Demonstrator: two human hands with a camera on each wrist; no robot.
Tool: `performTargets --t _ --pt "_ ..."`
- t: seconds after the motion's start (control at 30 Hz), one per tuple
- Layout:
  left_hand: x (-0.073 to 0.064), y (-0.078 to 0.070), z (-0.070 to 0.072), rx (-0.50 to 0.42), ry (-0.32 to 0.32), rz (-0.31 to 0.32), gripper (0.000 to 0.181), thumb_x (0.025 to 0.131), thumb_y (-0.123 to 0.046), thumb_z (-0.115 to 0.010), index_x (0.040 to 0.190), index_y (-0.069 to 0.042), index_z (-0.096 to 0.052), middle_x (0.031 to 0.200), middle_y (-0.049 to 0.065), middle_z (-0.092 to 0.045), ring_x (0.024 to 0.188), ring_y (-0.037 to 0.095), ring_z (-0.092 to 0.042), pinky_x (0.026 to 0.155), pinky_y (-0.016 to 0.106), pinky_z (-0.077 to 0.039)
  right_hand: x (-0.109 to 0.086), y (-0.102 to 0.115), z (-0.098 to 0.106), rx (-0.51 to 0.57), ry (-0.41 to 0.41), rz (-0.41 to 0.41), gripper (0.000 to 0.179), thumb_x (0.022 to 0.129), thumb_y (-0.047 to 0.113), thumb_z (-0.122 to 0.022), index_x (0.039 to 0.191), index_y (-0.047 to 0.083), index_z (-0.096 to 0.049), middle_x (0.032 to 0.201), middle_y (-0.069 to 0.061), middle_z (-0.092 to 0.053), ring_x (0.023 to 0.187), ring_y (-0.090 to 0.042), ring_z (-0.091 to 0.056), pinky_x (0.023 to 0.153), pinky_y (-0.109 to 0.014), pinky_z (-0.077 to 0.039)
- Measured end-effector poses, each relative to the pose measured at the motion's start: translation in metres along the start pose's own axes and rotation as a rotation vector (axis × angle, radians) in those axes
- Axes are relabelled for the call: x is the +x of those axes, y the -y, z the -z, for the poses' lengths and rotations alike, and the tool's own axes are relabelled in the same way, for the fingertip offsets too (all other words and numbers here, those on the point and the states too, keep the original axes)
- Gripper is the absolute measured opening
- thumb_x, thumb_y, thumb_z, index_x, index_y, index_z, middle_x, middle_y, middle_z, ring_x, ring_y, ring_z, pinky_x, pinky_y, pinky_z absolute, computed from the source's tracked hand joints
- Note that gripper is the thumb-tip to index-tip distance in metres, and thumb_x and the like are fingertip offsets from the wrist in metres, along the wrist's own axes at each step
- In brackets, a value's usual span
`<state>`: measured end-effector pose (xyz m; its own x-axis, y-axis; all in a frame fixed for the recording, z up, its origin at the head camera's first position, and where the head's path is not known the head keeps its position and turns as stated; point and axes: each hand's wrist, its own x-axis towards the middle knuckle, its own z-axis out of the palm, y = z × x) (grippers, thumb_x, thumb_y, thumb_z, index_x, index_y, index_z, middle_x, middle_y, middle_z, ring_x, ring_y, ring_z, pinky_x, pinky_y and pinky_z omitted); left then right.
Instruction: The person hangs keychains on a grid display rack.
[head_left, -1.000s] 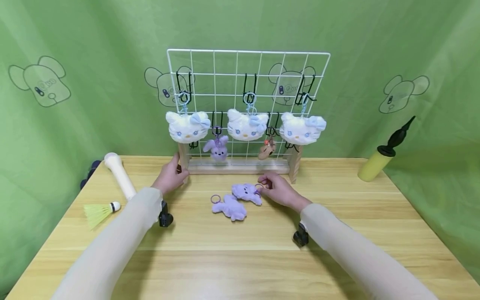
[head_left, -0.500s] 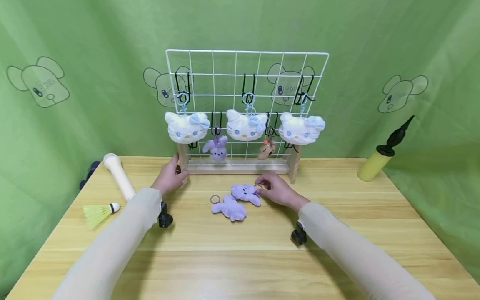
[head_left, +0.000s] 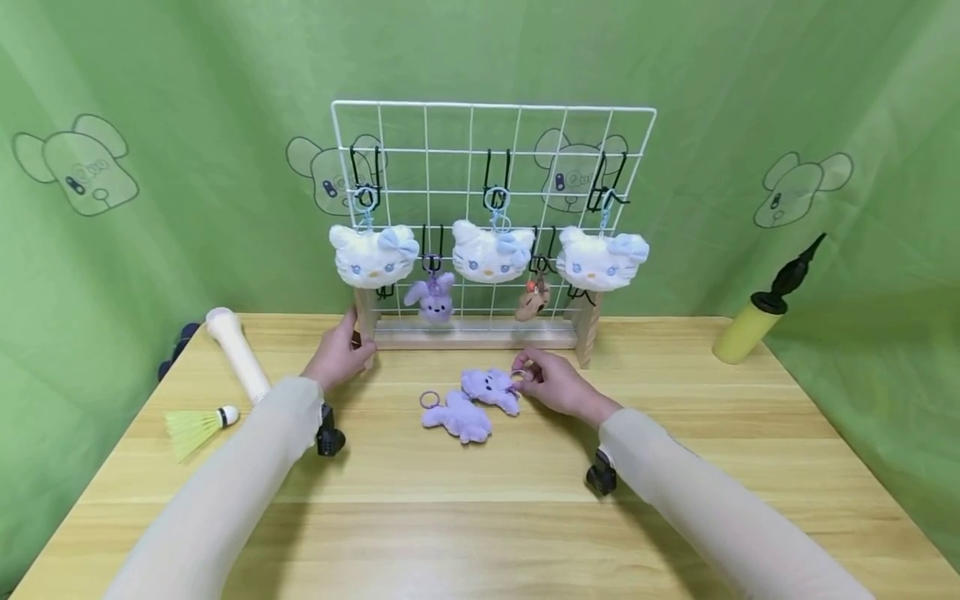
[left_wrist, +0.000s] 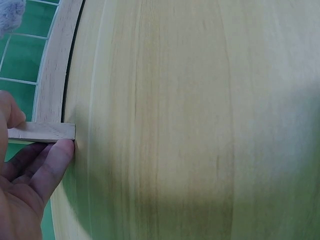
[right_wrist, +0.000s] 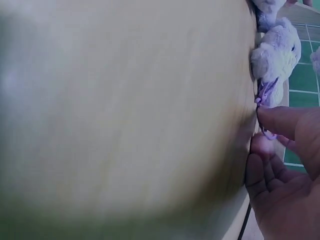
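My left hand (head_left: 339, 354) grips the left wooden foot (left_wrist: 42, 131) of the white wire grid rack (head_left: 476, 342), thumb on one side and fingers on the other in the left wrist view. At the table's middle, my right hand (head_left: 561, 385) pinches the purple key ring (right_wrist: 270, 136) of a plush keychain (head_left: 487, 386) between thumb and fingers. That purple plush lies on the table in front of the rack. Against it lies a second purple plush keychain (head_left: 459, 418), its ring (head_left: 430, 400) out to the left.
Three white cat plush heads (head_left: 491, 254) hang on the rack's upper black hooks. Below hang a purple bunny (head_left: 435, 300) and a brown plush (head_left: 533, 302). A white microphone-shaped stick (head_left: 238, 354) and a shuttlecock (head_left: 198, 425) lie left; a yellow hand pump (head_left: 746, 332) stands at the right.
My right fingers have shifted slightly at the key ring, and the plush's near end has moved a little. My left hand stays on the rack's foot.
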<state>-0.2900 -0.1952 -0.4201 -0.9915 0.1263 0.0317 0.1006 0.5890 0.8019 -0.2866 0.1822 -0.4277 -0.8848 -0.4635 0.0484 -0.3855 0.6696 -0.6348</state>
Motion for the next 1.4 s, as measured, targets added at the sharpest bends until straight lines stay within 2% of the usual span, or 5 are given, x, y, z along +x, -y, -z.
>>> performTargets --t 0.4,0.8,0.97,1.2,1.4 --pt "-0.001 0.0 -0.001 0.002 0.002 0.003 0.082 0.101 -0.007 -0.057 0.167 -0.002 -0.009 0.14 0.039 -0.055 0.107 0.042 -0.069 0.079 0.035 -0.067 -0.01 -0.006 0.008 0.218 -0.011 -0.03 0.016 0.099 -0.006 -0.061 0.11 -0.011 -0.071 0.101 -0.026 -0.076 0.083 -0.023 -0.073 0.071 -0.024 -0.065" --pt "-0.004 -0.003 -0.003 0.002 0.001 0.012 0.082 0.101 -0.007 -0.056 0.167 -0.003 -0.009 0.139 0.038 -0.056 0.103 0.039 -0.069 0.077 0.034 -0.067 -0.021 -0.001 0.006 0.497 -0.059 -0.146 0.021 0.111 0.005 -0.042 0.119 -0.012 -0.05 0.124 -0.039 -0.067 0.099 -0.019 -0.076 0.089 -0.028 -0.066" --pt "-0.004 -0.001 -0.003 0.014 -0.011 0.007 0.079 0.101 -0.006 -0.056 0.166 -0.001 -0.012 0.137 0.039 -0.057 0.104 0.04 -0.069 0.077 0.034 -0.067 -0.021 0.004 0.003 0.552 -0.08 -0.154 0.022 0.113 0.011 -0.038 0.117 -0.008 -0.047 0.135 -0.04 -0.062 0.117 -0.03 -0.072 0.098 -0.03 -0.063" --pt "-0.004 -0.003 -0.002 0.014 -0.002 0.011 0.079 0.102 -0.007 -0.056 0.166 0.001 -0.01 0.137 0.039 -0.057 0.103 0.039 -0.07 0.077 0.034 -0.067 -0.023 0.011 0.003 0.625 -0.118 -0.092 0.029 0.114 0.015 -0.04 0.123 -0.009 -0.051 0.134 -0.035 -0.065 0.102 -0.001 -0.072 0.091 -0.021 -0.063" --pt "-0.005 -0.005 0.0 0.015 -0.002 0.01 0.079 0.102 -0.007 -0.056 0.167 0.0 -0.01 0.138 0.039 -0.057 0.102 0.039 -0.07 0.077 0.034 -0.066 -0.021 0.031 0.008 0.691 -0.138 -0.004 0.037 0.114 0.02 -0.04 0.133 -0.01 -0.051 0.133 -0.036 -0.065 0.101 0.002 -0.074 0.088 -0.026 -0.065"
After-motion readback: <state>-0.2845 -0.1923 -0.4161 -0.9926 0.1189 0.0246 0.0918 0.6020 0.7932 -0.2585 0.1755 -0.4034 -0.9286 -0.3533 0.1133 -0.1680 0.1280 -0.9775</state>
